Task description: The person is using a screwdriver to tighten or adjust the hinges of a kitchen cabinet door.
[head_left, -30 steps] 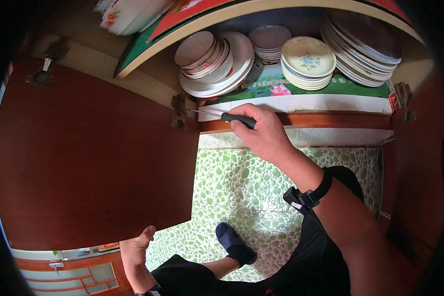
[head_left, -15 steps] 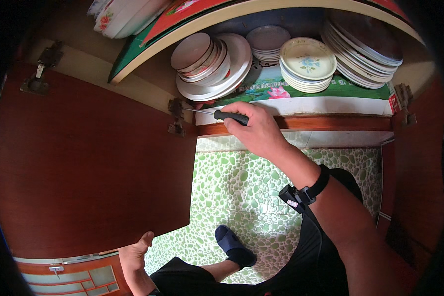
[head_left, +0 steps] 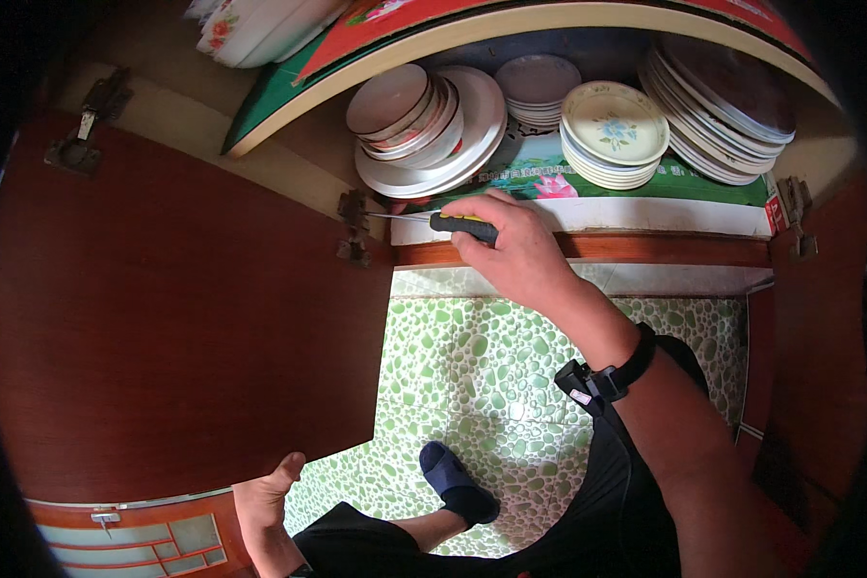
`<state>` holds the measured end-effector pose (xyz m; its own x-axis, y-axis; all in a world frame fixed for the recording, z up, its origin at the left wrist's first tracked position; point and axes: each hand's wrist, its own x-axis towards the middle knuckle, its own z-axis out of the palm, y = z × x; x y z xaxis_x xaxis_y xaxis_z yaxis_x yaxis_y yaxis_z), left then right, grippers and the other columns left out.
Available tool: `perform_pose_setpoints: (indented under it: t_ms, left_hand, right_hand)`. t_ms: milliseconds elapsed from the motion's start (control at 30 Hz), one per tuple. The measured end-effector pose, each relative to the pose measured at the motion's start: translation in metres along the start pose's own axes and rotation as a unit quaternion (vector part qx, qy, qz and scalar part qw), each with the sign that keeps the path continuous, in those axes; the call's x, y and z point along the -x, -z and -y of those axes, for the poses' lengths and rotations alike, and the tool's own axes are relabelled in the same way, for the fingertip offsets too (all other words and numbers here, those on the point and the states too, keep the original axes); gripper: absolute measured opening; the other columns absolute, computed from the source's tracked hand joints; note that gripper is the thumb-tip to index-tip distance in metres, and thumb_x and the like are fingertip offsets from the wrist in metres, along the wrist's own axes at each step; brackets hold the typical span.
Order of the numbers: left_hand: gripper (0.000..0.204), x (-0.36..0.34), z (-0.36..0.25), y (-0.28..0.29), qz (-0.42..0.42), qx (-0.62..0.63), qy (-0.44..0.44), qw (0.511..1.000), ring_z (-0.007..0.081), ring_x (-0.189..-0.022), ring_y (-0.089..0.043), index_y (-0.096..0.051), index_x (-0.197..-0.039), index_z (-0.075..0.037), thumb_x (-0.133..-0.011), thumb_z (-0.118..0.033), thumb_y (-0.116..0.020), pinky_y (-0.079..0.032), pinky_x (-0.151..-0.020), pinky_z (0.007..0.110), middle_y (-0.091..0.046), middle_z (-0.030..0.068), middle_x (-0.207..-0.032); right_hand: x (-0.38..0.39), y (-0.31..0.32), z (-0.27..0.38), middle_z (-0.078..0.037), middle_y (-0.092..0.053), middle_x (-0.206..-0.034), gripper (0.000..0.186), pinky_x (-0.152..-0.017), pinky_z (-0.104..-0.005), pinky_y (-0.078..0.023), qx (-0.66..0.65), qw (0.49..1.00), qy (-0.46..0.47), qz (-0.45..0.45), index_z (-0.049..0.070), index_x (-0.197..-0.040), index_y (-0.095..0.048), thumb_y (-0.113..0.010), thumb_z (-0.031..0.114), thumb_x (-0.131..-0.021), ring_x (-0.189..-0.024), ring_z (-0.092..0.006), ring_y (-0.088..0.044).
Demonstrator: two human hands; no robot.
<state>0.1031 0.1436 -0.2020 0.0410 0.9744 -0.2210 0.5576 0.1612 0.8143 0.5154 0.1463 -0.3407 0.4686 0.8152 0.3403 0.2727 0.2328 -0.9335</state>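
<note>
My right hand (head_left: 522, 249) is closed round the black-and-yellow handle of a screwdriver (head_left: 460, 227). Its thin metal shaft points left, and the tip reaches the lower metal hinge (head_left: 354, 228) of the open brown cabinet door (head_left: 183, 318). Whether the tip sits in a screw is too small to make out. At the door's bottom edge my left hand (head_left: 268, 496) grips the panel, thumb on the near face and the other fingers hidden behind it. A second hinge (head_left: 89, 120) holds the door farther up on the left.
Inside the cabinet stand stacked bowls (head_left: 409, 120) on white plates, cream saucers (head_left: 615, 130) and a leaning pile of large plates (head_left: 718, 120). More bowls (head_left: 265, 29) rest on the shelf above. A second door (head_left: 824, 328) hangs at the right. Below is a green pebble-patterned floor (head_left: 491, 356).
The cabinet has shifted slightly right in the picture. More yellow shows on the screwdriver's handle, and my right fingers have moved a little on it. My left hand keeps its hold.
</note>
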Motion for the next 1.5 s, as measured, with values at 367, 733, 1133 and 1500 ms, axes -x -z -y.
perform_pose_setpoints:
  t_ms: [367,733,1133,1500]
  left_hand:
    - [0.074,0.000,-0.003,0.002,-0.001,-0.023,0.031,0.999,0.0239,-0.100,-0.065,-0.064,-0.134,0.000,-0.067,-0.011,-0.094,-0.055,-0.088,0.039,-0.070,0.0097,-0.116]
    - [0.083,-0.004,0.009,0.008,-0.007,-0.013,-0.015,1.000,0.0283,-0.106,-0.065,-0.063,-0.134,0.000,-0.061,-0.016,-0.100,-0.054,-0.093,0.043,-0.071,0.0115,-0.117]
    - [0.084,-0.001,0.001,0.005,-0.007,0.000,0.000,1.000,0.0293,-0.110,-0.065,-0.063,-0.136,0.000,-0.062,-0.014,-0.099,-0.054,-0.098,0.044,-0.070,0.0127,-0.121]
    - [0.066,0.006,-0.001,0.000,-0.011,-0.028,-0.022,0.999,0.0250,-0.105,-0.066,-0.067,-0.128,0.000,-0.067,-0.003,-0.091,-0.056,-0.094,0.042,-0.071,0.0097,-0.117]
  right_hand:
    - [-0.025,0.004,0.009,-0.021,-0.075,-0.100,0.025,-0.082,-0.0465,-0.057,0.045,0.999,-0.001,0.011,0.004,-0.108,-0.075,-0.072,0.022,-0.091,-0.092,-0.0405,-0.072]
    - [-0.036,0.007,0.015,-0.014,-0.073,-0.074,0.030,-0.067,-0.0368,-0.053,0.059,0.995,-0.067,0.054,-0.002,-0.101,-0.077,-0.075,0.028,-0.093,-0.067,-0.0180,-0.066]
    - [-0.045,0.011,0.017,-0.010,-0.067,-0.068,0.038,-0.063,-0.0355,-0.050,0.003,0.983,-0.162,0.084,-0.006,-0.096,-0.078,-0.074,0.032,-0.092,-0.065,-0.0141,-0.059]
    - [-0.045,0.010,0.008,0.002,-0.057,-0.063,0.034,-0.049,-0.0290,-0.037,-0.018,0.977,-0.185,0.104,0.002,-0.092,-0.077,-0.074,0.036,-0.095,-0.054,-0.0062,-0.047]
